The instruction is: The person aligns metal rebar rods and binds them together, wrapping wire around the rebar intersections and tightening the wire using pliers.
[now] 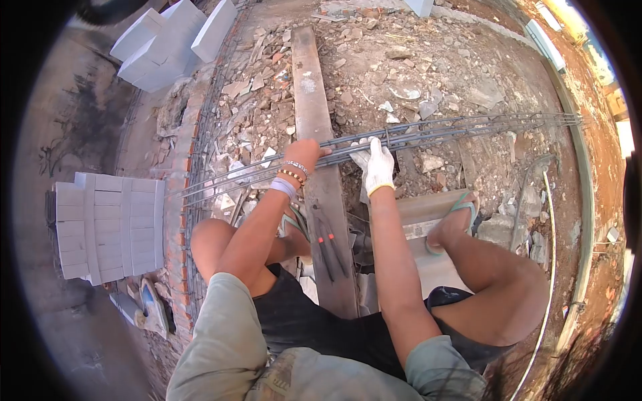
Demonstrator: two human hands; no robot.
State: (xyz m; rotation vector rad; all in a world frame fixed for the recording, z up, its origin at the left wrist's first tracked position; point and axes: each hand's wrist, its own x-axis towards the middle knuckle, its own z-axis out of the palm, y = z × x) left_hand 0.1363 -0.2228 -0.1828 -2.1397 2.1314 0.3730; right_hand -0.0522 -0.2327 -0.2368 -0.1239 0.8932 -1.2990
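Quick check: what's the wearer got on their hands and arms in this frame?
Left hand is bare, with a beaded bracelet, a metallic bracelet and a pale band on the wrist. Right hand wears a white glove with a yellowish cuff edge. Both forearms are bare; short grey-green sleeves cover the upper arms.

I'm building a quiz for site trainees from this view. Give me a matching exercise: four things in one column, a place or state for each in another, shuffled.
Things:
1. Left hand
2. Right hand
3. Long grey wooden plank
4. Stack of white blocks

Places or states:
A. Wears a white glove
B. Lies under the bundle of steel rebar
C. Bare, beaded bracelets at the wrist
D. Top left, beyond the rubble

Pairs: 1-C, 2-A, 3-B, 4-D
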